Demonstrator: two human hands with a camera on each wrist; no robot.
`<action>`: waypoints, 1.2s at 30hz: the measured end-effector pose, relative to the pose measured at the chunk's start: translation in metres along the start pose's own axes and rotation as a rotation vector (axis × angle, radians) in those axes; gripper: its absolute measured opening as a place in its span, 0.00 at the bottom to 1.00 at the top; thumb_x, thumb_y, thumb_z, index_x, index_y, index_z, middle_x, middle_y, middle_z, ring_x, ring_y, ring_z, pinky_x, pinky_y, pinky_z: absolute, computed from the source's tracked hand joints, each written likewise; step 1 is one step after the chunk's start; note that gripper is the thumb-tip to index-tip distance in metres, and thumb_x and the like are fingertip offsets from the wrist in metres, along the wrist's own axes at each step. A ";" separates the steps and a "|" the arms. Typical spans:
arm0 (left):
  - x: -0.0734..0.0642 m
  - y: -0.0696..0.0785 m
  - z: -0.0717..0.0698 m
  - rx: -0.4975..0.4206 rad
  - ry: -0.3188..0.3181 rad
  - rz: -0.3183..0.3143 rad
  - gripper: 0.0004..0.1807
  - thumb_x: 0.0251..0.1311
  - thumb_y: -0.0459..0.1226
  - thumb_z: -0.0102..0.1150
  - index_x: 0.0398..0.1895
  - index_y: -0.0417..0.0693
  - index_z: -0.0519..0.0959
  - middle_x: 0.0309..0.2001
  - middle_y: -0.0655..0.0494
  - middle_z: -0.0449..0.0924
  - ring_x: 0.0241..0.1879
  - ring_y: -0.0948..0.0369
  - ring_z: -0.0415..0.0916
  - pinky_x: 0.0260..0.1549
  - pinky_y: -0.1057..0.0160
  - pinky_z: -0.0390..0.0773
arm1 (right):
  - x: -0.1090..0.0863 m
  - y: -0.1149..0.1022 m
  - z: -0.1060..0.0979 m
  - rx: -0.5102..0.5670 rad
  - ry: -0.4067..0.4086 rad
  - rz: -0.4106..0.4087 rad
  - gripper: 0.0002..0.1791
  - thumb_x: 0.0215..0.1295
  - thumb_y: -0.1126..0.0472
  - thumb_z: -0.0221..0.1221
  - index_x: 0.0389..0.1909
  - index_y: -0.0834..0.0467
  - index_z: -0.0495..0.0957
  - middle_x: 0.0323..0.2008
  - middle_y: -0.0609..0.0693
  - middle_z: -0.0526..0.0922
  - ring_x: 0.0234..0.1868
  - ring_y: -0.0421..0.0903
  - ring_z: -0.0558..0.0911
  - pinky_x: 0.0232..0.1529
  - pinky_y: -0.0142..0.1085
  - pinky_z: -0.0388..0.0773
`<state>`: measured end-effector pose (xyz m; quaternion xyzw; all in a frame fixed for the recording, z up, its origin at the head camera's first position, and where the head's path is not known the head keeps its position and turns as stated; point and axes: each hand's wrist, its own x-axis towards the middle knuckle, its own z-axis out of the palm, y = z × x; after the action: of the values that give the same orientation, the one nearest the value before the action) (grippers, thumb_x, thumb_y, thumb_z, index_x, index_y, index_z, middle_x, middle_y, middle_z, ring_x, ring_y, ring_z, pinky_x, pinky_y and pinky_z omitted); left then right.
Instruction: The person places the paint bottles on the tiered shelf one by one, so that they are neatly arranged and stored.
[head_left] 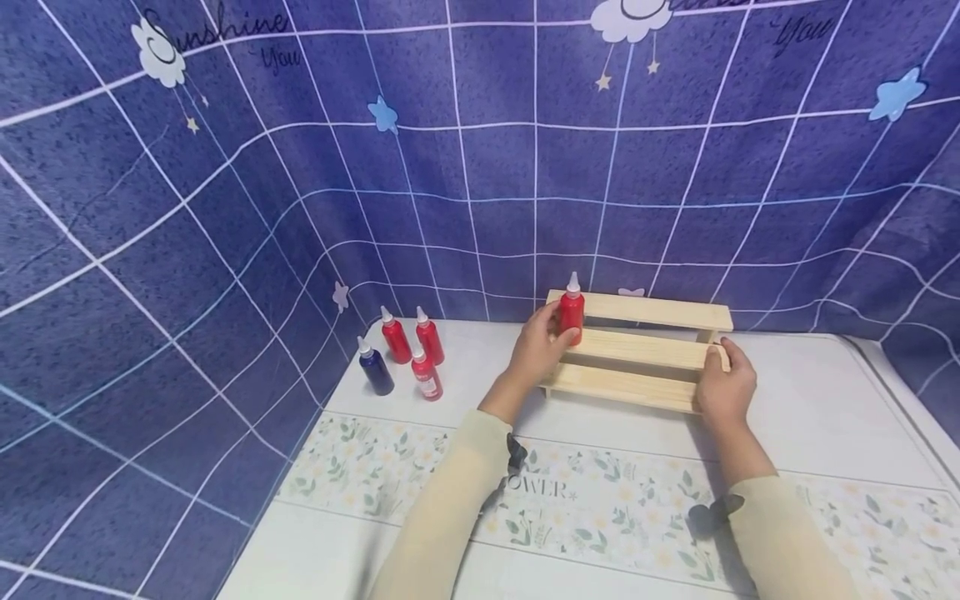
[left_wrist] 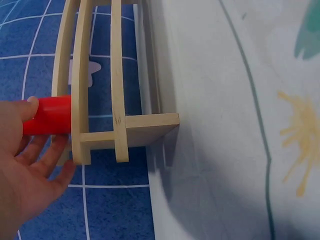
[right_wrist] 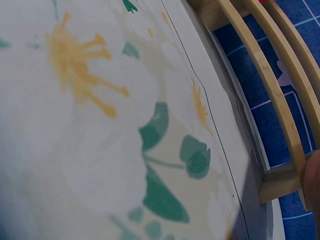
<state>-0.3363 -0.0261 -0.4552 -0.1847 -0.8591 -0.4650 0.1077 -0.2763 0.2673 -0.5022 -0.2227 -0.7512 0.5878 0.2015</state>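
Note:
My left hand (head_left: 537,346) holds a red squeeze bottle (head_left: 572,310) with a white pointed cap, thumb on one side and fingers on the other. The bottle stands upright at the left end of the middle step of a three-step wooden rack (head_left: 645,347). In the left wrist view, the red bottle's base (left_wrist: 54,115) meets the middle slat. My right hand (head_left: 727,387) grips the rack's right end, thumb at the middle slat's tip. Only a sliver of the right hand (right_wrist: 312,185) shows in the right wrist view, beside the rack's end.
Left of the rack stand several squeeze bottles: a dark blue one (head_left: 377,368), two red ones (head_left: 396,337) and a pinkish-red one (head_left: 427,375) with a label. A white table cover (head_left: 480,500) with a floral band lies under everything. A blue gridded curtain (head_left: 495,167) hangs close behind the rack.

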 end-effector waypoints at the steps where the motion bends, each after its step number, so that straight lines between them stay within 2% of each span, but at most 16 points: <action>1: 0.000 0.001 -0.001 0.007 -0.003 0.004 0.34 0.72 0.43 0.66 0.77 0.44 0.69 0.62 0.45 0.83 0.60 0.53 0.84 0.62 0.53 0.83 | 0.000 0.000 0.000 0.002 0.001 -0.002 0.30 0.84 0.53 0.44 0.81 0.57 0.62 0.81 0.60 0.64 0.83 0.56 0.62 0.85 0.48 0.59; 12: -0.003 0.006 -0.009 0.048 -0.050 0.001 0.34 0.74 0.40 0.63 0.78 0.43 0.66 0.63 0.46 0.81 0.61 0.53 0.83 0.66 0.54 0.81 | 0.001 0.001 0.001 -0.003 -0.016 0.009 0.30 0.85 0.52 0.43 0.82 0.57 0.61 0.82 0.59 0.63 0.84 0.55 0.62 0.85 0.47 0.59; 21: -0.006 0.004 -0.011 0.002 -0.076 0.021 0.37 0.72 0.46 0.65 0.80 0.47 0.65 0.67 0.46 0.80 0.68 0.53 0.78 0.71 0.54 0.77 | -0.002 -0.001 -0.001 -0.007 -0.020 0.016 0.30 0.85 0.51 0.42 0.82 0.56 0.60 0.82 0.58 0.63 0.83 0.56 0.62 0.84 0.47 0.60; 27: -0.012 0.004 -0.014 -0.007 -0.093 0.020 0.39 0.73 0.49 0.64 0.81 0.45 0.62 0.71 0.45 0.76 0.71 0.50 0.76 0.74 0.53 0.74 | -0.004 -0.002 -0.001 -0.016 -0.046 0.043 0.31 0.85 0.50 0.40 0.83 0.54 0.57 0.83 0.57 0.61 0.84 0.54 0.61 0.84 0.47 0.60; 31: -0.015 0.006 -0.018 0.023 -0.094 -0.007 0.41 0.74 0.52 0.61 0.82 0.43 0.60 0.71 0.44 0.76 0.71 0.48 0.76 0.74 0.47 0.73 | -0.003 -0.001 -0.001 -0.013 -0.022 0.029 0.30 0.85 0.51 0.42 0.82 0.55 0.60 0.82 0.57 0.63 0.84 0.54 0.62 0.85 0.46 0.59; 36: -0.018 0.010 -0.024 0.078 -0.087 -0.027 0.41 0.75 0.55 0.58 0.82 0.44 0.61 0.73 0.47 0.75 0.74 0.50 0.73 0.76 0.46 0.71 | -0.002 -0.001 -0.001 -0.024 -0.015 0.018 0.30 0.85 0.51 0.42 0.82 0.55 0.59 0.82 0.56 0.63 0.84 0.53 0.61 0.85 0.45 0.59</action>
<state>-0.3154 -0.0447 -0.4407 -0.1886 -0.8829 -0.4241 0.0713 -0.2748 0.2667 -0.5009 -0.2274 -0.7578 0.5821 0.1877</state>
